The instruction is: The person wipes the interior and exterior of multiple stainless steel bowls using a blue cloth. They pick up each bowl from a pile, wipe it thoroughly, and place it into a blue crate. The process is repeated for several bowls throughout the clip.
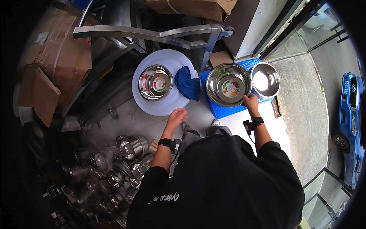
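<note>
My right hand (251, 103) grips the near right rim of a large stainless steel basin (213, 87), which has a fruit-patterned round sticker inside its bottom. The basin rests on a blue plastic crate (220, 112). To its right stands a smaller steel bowl (275, 75), bright inside. My left hand (176, 116) is bare, its fingers loosely bent, beside the near edge of a round white plastic surface (157, 110). On that surface are another shiny steel basin (146, 80) with a sticker and a crumpled dark blue cloth (187, 84).
A stainless steel frame (183, 31) with a caster crosses behind the white surface. Cardboard boxes (48, 48) stand at left. Many steel pots (134, 147) crowd the floor at lower left. On the right, beyond a glass door (294, 43), a blue car (353, 114) stands outside.
</note>
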`<state>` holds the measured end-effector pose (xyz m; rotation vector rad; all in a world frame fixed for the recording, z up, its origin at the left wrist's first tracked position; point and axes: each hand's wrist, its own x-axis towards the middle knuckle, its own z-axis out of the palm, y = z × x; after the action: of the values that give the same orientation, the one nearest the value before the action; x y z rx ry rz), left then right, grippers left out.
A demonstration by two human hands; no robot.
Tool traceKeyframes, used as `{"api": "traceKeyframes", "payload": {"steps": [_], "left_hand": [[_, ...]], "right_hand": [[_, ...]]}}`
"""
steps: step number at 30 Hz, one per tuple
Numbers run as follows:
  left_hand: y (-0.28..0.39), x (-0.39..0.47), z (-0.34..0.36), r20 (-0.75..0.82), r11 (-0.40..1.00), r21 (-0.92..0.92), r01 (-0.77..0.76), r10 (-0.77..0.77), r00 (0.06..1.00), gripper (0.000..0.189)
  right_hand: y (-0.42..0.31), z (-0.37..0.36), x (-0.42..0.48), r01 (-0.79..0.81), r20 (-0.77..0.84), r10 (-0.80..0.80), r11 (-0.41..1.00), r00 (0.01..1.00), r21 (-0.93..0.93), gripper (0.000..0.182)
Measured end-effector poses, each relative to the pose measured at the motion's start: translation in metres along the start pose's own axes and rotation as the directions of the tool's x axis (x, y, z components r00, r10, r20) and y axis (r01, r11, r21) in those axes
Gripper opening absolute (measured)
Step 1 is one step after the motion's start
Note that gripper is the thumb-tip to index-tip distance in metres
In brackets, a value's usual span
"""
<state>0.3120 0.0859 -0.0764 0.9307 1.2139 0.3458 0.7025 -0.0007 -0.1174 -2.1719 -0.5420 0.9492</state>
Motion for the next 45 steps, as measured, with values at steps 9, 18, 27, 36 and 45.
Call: {"api": "traceKeyframes", "payload": {"steps": [9, 18, 27, 36, 45], "left_hand": [[-0.001, 0.005, -0.044, 0.020, 0.811, -0.543, -0.217, 0.271, 0.962, 0.059], [-0.054, -0.069, -0.163, -0.409, 0.592, -0.734, -0.333, 0.005, 0.912, 0.035], [-0.074, -0.163, -0.217, -0.598, 0.648, -0.651, -0.396, -0.116, 0.793, 0.044], [-0.071, -0.133, -0.258, -0.707, 0.716, -0.425, -0.553, 0.119, 0.697, 0.051], [0.045, -0.097, -0.234, -0.542, 0.711, -0.318, -0.627, 0.406, 0.736, 0.069]], "right_hand": [[-0.113, 0.071, -0.079, 0.019, 0.532, -0.182, 0.955, 0.827, 0.297, 0.020], [-0.124, 0.209, -0.101, -0.134, 0.961, 0.004, 0.990, 0.275, 0.034, 0.046], [-0.072, 0.353, 0.048, 0.636, 0.472, -0.427, 0.508, 0.772, -0.580, 0.103], [-0.060, 0.324, 0.006, 0.061, 0.599, -0.104, 0.994, 0.794, 0.092, 0.024], [-0.259, 0.284, -0.168, 0.454, 0.582, -0.552, 0.831, 0.597, 0.323, 0.070]]}}
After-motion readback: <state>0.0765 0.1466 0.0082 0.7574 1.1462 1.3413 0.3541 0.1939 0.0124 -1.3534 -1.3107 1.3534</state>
